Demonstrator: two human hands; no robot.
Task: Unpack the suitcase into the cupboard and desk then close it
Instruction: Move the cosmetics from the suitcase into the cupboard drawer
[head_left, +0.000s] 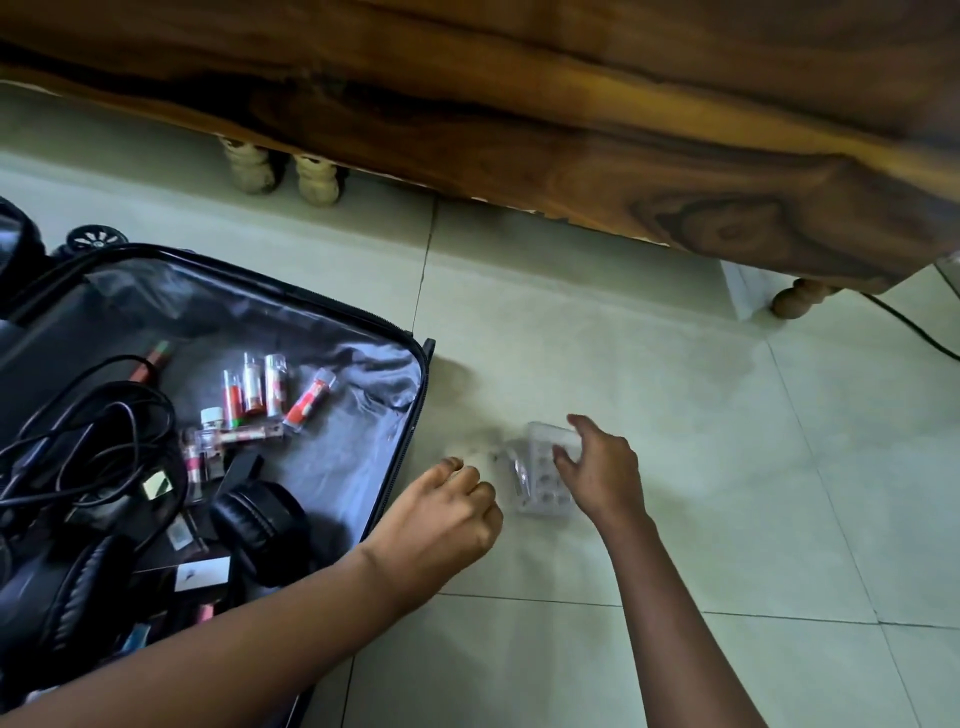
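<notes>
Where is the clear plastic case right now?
In the head view, the clear plastic case sits on the tiled floor just right of the open suitcase, between both hands, with the right hand gripping it.

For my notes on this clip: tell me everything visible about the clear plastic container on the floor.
The clear plastic container is a small see-through box lying on the pale tiled floor, just right of the open suitcase. Its lid looks raised at the far end. Small roundish items show through its wall, too blurred to identify. The right hand grips its far right side; the left hand hovers with curled fingers at its left edge; whether it touches is unclear.
</notes>
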